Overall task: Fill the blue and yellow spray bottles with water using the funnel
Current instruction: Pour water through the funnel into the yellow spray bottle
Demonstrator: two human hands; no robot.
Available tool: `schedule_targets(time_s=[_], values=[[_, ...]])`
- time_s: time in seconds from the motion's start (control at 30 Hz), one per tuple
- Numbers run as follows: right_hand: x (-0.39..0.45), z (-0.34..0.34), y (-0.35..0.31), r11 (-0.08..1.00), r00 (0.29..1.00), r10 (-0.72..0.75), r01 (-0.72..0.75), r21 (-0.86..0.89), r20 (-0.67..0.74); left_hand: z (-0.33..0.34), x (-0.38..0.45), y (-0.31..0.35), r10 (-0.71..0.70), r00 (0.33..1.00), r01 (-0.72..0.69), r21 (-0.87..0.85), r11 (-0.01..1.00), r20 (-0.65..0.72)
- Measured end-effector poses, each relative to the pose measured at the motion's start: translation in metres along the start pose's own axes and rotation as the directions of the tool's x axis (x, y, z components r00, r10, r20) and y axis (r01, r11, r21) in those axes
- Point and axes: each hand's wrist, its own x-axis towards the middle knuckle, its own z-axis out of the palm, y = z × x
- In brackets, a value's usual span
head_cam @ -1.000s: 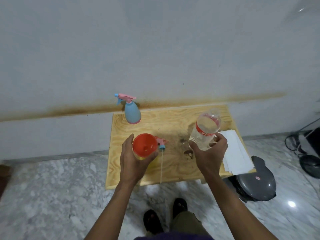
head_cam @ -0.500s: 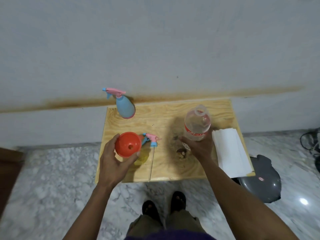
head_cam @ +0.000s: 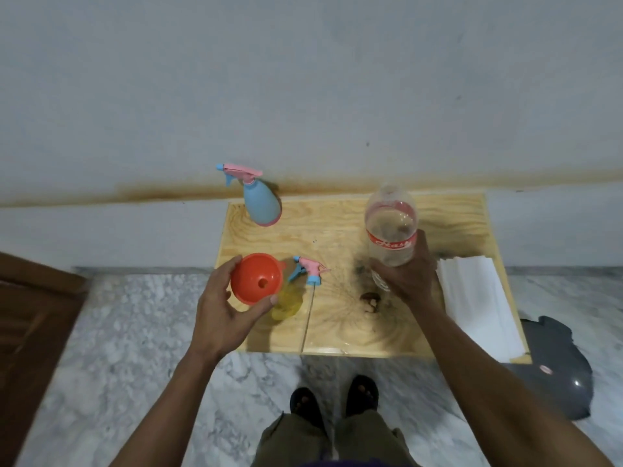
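I look down from a head-worn camera onto a small pale wooden tabletop (head_cam: pixel 337 227) pushed against a grey wall, with marbled floor around it. My left hand (head_cam: pixel 224 316) reaches in over the near left corner, its thumb and fingers curled round the rim of an orange funnel (head_cam: pixel 257 278), which it holds with the wide mouth tilted up toward me. Just beside the funnel, partly hidden under it, stands the yellow spray bottle (head_cam: pixel 288 303) near the front edge; its top is open, though whether the funnel's spout touches it I cannot tell. A pink and blue spray head (head_cam: pixel 308 269) lies on the wood right next to that bottle, its thin dip tube running toward the front edge. The blue spray bottle (head_cam: pixel 261 205), with its pink and blue trigger head fitted on, stands upright at the far left corner, well apart from my hands. My right hand (head_cam: pixel 409 276) grips the lower part of a clear plastic water bottle (head_cam: pixel 391 227) with a red label, held above the middle of the tabletop with its neck pointing away from me. A stack of white paper (head_cam: pixel 478 305) lies along the right edge. A dark stain (head_cam: pixel 371 299) marks the wood near my right wrist.
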Motion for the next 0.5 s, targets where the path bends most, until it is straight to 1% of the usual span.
schedule_targets(time_s=[0.07,0.2,0.43,0.5], values=[[0.003,0.001,-0.006,1.0,1.0,0.0,0.0,0.0,0.013,-0.001,0.0,0.0,-0.003,1.0,0.003,0.009,1.0,-0.003],[0.002,-0.004,-0.026,0.997,0.997,-0.069,0.068,0.039,0.025,-0.001,0.0,0.0,-0.018,1.0,0.018,-0.004,1.0,-0.003],[0.005,-0.02,-0.098,0.972,0.982,-0.19,0.185,0.143,0.019,0.001,0.001,0.002,-0.009,1.0,0.009,-0.03,1.0,0.001],[0.011,-0.023,-0.118,0.961,0.967,-0.251,0.244,0.127,0.04,0.002,0.002,0.004,-0.006,1.0,0.006,-0.037,0.999,0.01]])
